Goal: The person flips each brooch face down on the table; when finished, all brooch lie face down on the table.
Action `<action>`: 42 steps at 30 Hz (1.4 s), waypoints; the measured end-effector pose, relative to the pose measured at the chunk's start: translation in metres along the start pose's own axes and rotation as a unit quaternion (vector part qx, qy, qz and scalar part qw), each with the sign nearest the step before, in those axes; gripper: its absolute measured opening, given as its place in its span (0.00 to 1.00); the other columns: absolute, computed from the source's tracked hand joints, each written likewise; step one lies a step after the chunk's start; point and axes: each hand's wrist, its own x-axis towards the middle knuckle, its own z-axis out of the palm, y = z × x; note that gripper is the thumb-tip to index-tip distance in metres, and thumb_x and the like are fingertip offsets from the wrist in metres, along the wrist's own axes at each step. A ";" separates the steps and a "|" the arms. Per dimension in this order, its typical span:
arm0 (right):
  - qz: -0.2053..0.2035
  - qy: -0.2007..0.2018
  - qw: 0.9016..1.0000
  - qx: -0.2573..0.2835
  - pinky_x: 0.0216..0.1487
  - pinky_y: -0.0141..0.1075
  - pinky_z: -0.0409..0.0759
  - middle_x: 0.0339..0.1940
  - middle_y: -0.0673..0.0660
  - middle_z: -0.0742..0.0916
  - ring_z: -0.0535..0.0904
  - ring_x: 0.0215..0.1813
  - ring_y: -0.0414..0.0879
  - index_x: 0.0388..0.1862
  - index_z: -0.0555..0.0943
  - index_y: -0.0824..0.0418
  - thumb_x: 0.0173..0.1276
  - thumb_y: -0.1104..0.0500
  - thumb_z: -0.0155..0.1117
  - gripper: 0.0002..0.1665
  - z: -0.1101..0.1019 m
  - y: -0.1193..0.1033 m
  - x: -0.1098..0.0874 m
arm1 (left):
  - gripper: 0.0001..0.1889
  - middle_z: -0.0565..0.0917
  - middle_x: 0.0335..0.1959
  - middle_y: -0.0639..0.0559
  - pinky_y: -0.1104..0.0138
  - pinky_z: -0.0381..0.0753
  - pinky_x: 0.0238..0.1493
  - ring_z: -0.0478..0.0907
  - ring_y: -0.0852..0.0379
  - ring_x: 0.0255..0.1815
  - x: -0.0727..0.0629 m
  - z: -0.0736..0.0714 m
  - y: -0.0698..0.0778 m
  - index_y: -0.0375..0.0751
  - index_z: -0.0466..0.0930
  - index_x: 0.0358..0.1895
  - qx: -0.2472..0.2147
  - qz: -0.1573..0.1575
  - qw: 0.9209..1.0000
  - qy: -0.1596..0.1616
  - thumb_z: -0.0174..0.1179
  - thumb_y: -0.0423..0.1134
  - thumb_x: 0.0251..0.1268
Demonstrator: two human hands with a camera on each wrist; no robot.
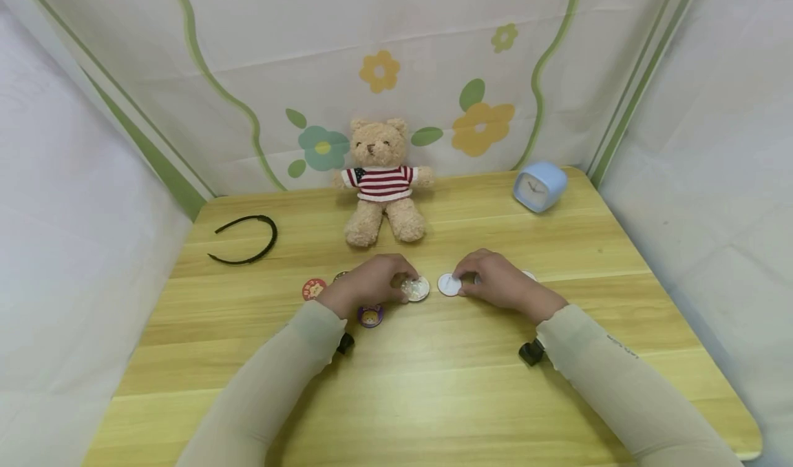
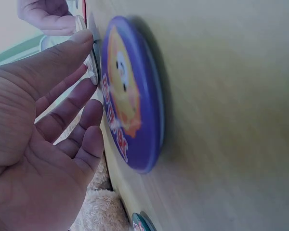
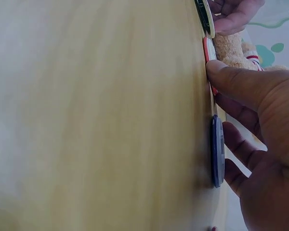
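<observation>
My left hand (image 1: 374,281) pinches a round pin badge (image 1: 416,288) by its edge, its shiny back facing up; one side is tilted off the table in the right wrist view. Close to its right, my right hand (image 1: 495,279) holds a second badge (image 1: 449,284) between thumb and finger, white side up with a red rim (image 3: 206,48). A purple badge (image 2: 135,96) with a cartoon face lies beside my left hand. Near the lower fingers of my right hand lies a blue-rimmed badge (image 3: 217,151), mostly hidden by that hand in the head view.
A red badge (image 1: 314,288) lies left of the left wrist, with a dark badge (image 1: 340,275) partly covered by it. Behind sits a teddy bear (image 1: 384,184) in a striped shirt. A black headband (image 1: 272,236) lies at left, a blue clock (image 1: 540,186) stands back right.
</observation>
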 end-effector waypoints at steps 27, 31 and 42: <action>-0.061 0.007 0.998 -0.025 0.71 0.52 0.78 0.53 0.49 0.94 0.84 0.60 0.49 0.53 0.93 0.51 0.77 0.50 0.74 0.12 0.024 -0.041 0.035 | 0.12 0.91 0.59 0.57 0.57 0.84 0.68 0.87 0.57 0.62 -0.007 -0.003 -0.010 0.52 0.92 0.60 0.000 -0.003 1.000 0.023 0.69 0.43 0.79; -0.055 0.029 0.998 -0.020 0.71 0.52 0.80 0.50 0.50 0.94 0.87 0.56 0.48 0.57 0.93 0.54 0.83 0.52 0.66 0.14 0.023 -0.042 0.035 | 0.13 0.92 0.59 0.56 0.58 0.87 0.65 0.89 0.56 0.61 -0.010 -0.006 -0.005 0.53 0.92 0.61 -0.010 -0.015 0.999 0.051 0.63 0.42 0.83; -0.012 0.045 0.997 0.054 0.68 0.54 0.78 0.44 0.46 0.91 0.87 0.50 0.43 0.51 0.84 0.49 0.74 0.59 0.76 0.12 0.025 -0.048 0.038 | 0.12 0.91 0.41 0.53 0.61 0.87 0.47 0.86 0.59 0.39 -0.007 0.000 -0.003 0.48 0.79 0.58 0.000 0.017 0.995 0.101 0.68 0.36 0.79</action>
